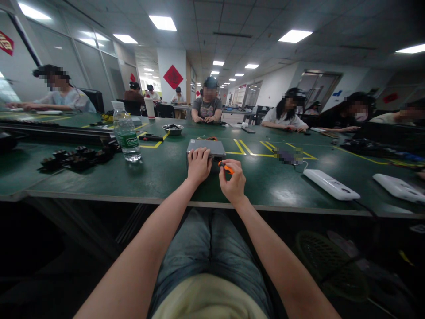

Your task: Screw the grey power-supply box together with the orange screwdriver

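A grey metal box, which looks like a computer power supply with coloured wires behind it, lies on the green table. My left hand grips its front left part, fingers spread over the top and front edge. In my right hand is an orange-and-black screwdriver, pinched between thumb and fingers. Its dark end points left at the box's front face, near a black socket. Whether the tip touches the box cannot be made out.
Left of the box stand a water bottle and a pile of black parts. A metal bowl and pliers-like tool lie farther back. White power strips lie at right. Several people sit around the table.
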